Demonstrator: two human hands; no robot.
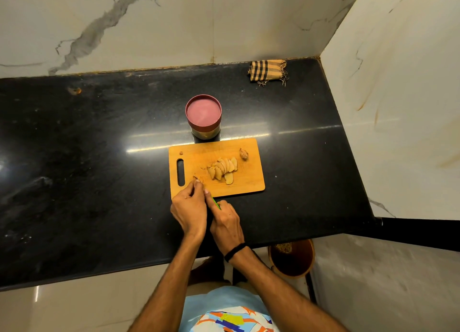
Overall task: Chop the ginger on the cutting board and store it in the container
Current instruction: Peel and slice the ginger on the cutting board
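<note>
While I stand over it, counter: black stone, bearing everything.
Cutting board: wooden, at centre, handle slot at 9 o'clock.
Left hand: fingertips pinching a small ginger piece at the board's 7 o'clock corner.
Right hand: curled round the green-handled knife, touching my left; blade hidden.
Container: pink lid on, just beyond the board at 11 o'clock.
Ginger slices: fanned mid-board.
Ginger stub: alone at 2 o'clock.

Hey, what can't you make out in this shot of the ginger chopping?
All head view.
Knife: only a green sliver shows; the right hand and left hand cover the rest.
Ginger end: mostly under the left hand's fingertips.
Container: closed, contents hidden.
Bin: partly cut off by the counter edge.
</note>
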